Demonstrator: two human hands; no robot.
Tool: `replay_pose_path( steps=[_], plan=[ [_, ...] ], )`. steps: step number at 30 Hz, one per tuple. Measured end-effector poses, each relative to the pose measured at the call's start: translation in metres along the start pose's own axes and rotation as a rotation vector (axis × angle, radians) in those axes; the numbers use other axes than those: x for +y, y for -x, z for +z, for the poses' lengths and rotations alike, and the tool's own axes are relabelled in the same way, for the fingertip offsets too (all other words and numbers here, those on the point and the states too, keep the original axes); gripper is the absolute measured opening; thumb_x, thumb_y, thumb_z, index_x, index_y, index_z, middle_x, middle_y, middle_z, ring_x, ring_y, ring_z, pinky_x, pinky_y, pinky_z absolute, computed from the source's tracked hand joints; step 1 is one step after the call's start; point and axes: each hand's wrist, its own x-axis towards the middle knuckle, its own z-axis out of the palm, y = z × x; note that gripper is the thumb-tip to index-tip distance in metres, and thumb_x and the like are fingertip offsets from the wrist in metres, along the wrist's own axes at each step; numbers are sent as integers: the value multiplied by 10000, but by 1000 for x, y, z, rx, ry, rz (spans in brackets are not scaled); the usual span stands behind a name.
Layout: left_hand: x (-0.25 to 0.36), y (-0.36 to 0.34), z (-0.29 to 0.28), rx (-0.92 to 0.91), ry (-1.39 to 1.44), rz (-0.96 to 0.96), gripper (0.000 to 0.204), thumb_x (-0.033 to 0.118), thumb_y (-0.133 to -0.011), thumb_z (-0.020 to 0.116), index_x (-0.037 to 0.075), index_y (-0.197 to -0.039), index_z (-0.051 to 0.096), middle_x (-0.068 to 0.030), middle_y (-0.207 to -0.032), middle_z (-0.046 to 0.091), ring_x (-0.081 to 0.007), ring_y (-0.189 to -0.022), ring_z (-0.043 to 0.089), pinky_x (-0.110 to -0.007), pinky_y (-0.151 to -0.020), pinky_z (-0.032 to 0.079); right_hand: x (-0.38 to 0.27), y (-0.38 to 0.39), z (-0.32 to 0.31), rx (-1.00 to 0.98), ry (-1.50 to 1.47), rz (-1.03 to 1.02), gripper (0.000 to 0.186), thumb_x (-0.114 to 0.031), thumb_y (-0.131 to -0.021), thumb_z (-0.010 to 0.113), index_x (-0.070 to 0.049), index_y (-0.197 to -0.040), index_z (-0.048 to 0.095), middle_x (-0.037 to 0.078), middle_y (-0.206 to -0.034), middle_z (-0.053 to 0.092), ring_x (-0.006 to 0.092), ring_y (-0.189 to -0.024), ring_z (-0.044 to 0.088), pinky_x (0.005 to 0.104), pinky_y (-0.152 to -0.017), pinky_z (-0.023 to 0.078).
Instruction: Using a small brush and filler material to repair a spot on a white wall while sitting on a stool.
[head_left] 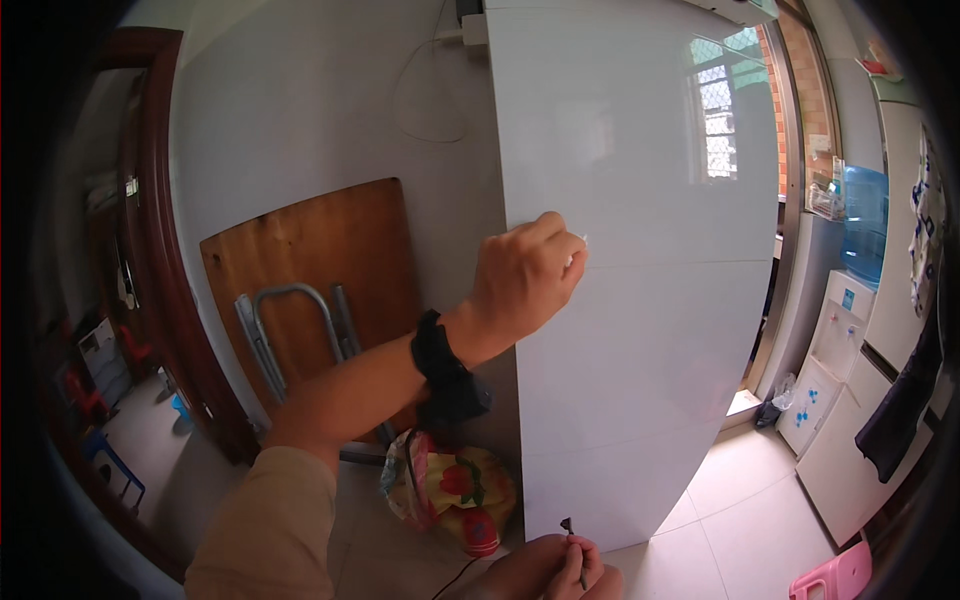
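1. A folded wooden table (310, 260) leaned upright against the white wall (330, 110) at the left, its grey metal legs (290, 335) facing out.
2. A colourful bag (450, 490) sat on the tiled floor (740, 490) just below the left forearm, close to the lower left corner of the panel.
3. The left hand (525, 275), with a black wrist strap (440, 365) behind it, was closed in a pinch on a small white piece (578, 250), too small to identify, pressed against the panel's face near its left edge.
4. The tall white glossy panel (640, 300) stood upright on the floor, its long axis vertical, top edge reaching up the wall, face turned toward the person.
5. The right hand (560, 570), at the picture's lower edge below the panel's bottom edge, was closed around a thin dark tool (572, 535) whose tip pointed up toward the panel.
6. A water dispenser (845, 330) with a blue bottle stood well apart at the right.
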Motion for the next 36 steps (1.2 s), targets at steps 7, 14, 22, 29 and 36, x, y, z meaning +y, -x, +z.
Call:
replay_pose_path(
  steps=[7,14,22,29,36],
  plan=[
    [47,90,-9,-208,153,-13,252,16,-852,706,61,-706,506,-79,-707,487,-212,-466,524,-337,-378,394,5,3,4,25,-4,-23,246,-200,-1036,584,-6,-1083,728,47,-885,711,134,-767,611,261,-712,497],
    [91,190,-7,-420,283,-134,210,53,-871,708,64,-755,533,-80,-743,503,-223,-488,573,-336,-395,459,19,4,-3,28,48,15,213,-198,-1037,599,-45,-1084,740,45,-868,717,132,-699,612,240,-635,492],
    [87,170,1,-300,394,-328,125,54,-844,774,85,-848,653,-49,-803,578,-221,-570,623,-353,-459,489,-29,6,16,59,307,147,204,-166,-1034,571,-18,-1007,710,44,-929,678,137,-874,623,260,-821,481],
    [95,165,5,-130,341,-341,146,0,-797,796,68,-852,679,-34,-765,558,-201,-556,582,-322,-455,468,-8,5,13,72,244,77,228,-192,-1061,520,-39,-1051,689,29,-913,642,130,-889,604,267,-823,468],
    [125,221,-2,-291,379,-455,131,-1,-789,800,57,-859,705,-49,-760,568,-206,-557,589,-336,-465,469,-11,7,5,43,81,133,251,-189,-1059,501,-3,-1021,665,11,-796,554,123,-791,549,273,-736,428]
  ],
)
